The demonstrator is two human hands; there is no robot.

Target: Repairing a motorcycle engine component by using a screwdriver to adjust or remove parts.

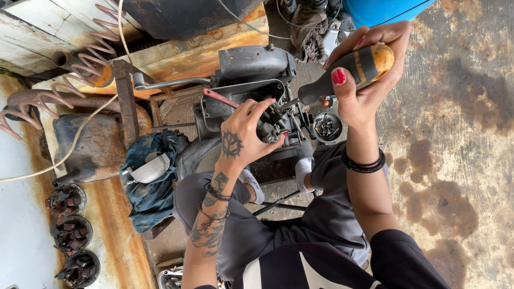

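Soft, even daylight fills the head view, bright without harshness. Shadows are faint and short: a weak dark patch lies under the grey machine [251,101] and between the person's knees, and the concrete floor [455,160] on the right shows stains rather than cast shadows. A mild sheen sits on the orange and black screwdriver handle [364,67] in the right hand [364,91] and on the pale surface at the lower left of the frame. Focus is sharp across the middle; the tattoo on the left hand [241,142] reads crisply. Wide-angle stretch bends lines toward the corners, and the upper edge looks slightly softer.
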